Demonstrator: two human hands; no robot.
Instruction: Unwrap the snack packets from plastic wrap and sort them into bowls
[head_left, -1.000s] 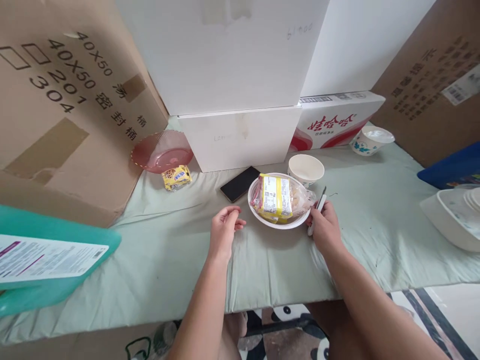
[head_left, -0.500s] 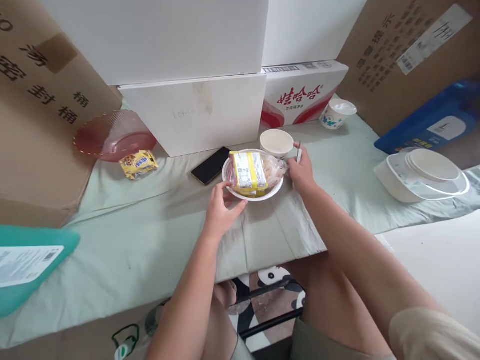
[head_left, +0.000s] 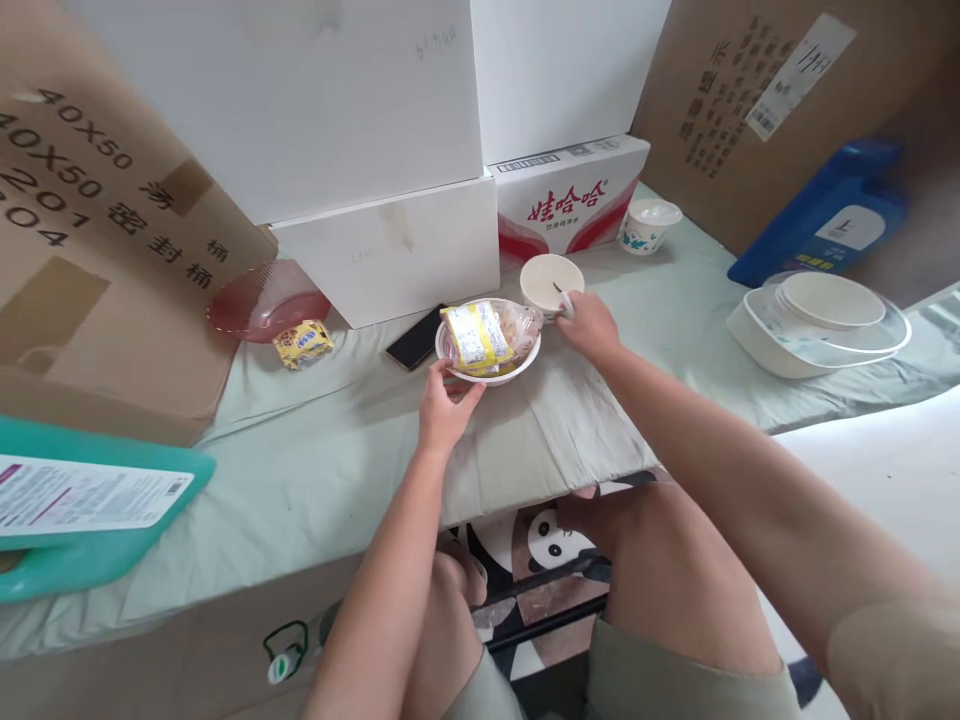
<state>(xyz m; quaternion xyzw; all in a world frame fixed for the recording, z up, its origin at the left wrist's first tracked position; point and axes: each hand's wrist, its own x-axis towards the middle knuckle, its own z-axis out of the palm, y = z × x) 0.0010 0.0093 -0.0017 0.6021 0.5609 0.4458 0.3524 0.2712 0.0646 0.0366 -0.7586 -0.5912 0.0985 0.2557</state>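
Tablecloth supports bowl; half-spread left hand braces it, presumably against sliding; curled right hand grips slim white tool.

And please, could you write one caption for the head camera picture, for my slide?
Left hand at a bowl of packets, right hand holding a knife by a tub.

I'm watching soft light spread over a pale green tablecloth, white boxes behind, brown cartons flanking, whitish floor below.
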